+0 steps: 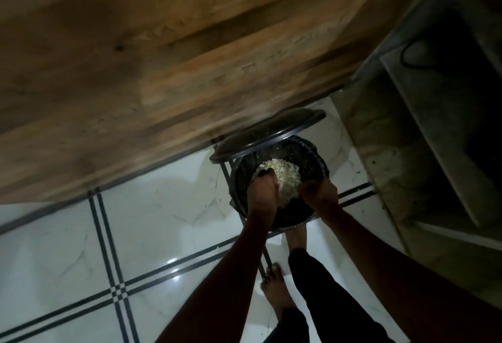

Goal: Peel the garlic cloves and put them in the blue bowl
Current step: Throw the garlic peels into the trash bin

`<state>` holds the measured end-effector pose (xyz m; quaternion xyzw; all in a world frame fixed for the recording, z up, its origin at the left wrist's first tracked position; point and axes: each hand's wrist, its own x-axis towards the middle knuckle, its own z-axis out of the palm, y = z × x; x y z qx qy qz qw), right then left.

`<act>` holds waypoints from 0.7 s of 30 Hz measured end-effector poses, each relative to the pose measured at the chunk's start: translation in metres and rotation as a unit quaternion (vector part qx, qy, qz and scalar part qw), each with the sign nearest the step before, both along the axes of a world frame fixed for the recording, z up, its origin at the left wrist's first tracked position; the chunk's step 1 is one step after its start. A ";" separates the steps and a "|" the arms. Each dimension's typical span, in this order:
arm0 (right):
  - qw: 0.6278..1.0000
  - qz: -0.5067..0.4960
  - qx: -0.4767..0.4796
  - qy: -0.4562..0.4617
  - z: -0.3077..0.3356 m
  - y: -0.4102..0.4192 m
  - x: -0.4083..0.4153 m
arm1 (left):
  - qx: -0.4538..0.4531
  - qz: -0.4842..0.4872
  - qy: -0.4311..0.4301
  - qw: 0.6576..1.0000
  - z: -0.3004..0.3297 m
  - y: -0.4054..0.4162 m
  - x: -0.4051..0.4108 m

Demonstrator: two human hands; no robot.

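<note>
Both hands over open black bin [312, 152] on tiled floor [68, 247]. Left hand [264, 193] fingers curled into pale garlic skins [285, 174] (heaped inside bin). Right hand [320, 193]: finger state cannot be told.

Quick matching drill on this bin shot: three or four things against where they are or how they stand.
Things:
1. bin lid
2. garlic peels
3. left hand
4. bare foot

Places or states:
a. on the white tiled floor
b. pale heap over the bin's mouth
c. raised open, at the bin's far side
d. against the heap's left side

Pairs: 1-c, 2-b, 3-d, 4-a
</note>
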<state>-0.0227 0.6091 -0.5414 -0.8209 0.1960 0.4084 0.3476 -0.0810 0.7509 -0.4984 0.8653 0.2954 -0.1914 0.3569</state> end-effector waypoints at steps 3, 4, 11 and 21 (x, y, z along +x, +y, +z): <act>0.995 -0.069 0.077 -0.004 0.054 -0.003 -0.001 | 0.026 -0.018 -0.011 0.999 0.039 -0.002 -0.005; 0.991 -0.088 0.095 -0.021 0.080 -0.005 -0.003 | 0.034 -0.006 -0.037 0.999 0.057 -0.004 -0.007; 0.977 -0.020 0.119 -0.178 0.282 -0.062 -0.028 | -0.084 0.045 -0.202 0.975 0.235 -0.042 -0.026; 0.924 -0.064 0.037 -0.374 0.515 -0.231 -0.110 | -0.224 -0.048 -0.284 0.931 0.451 -0.206 -0.050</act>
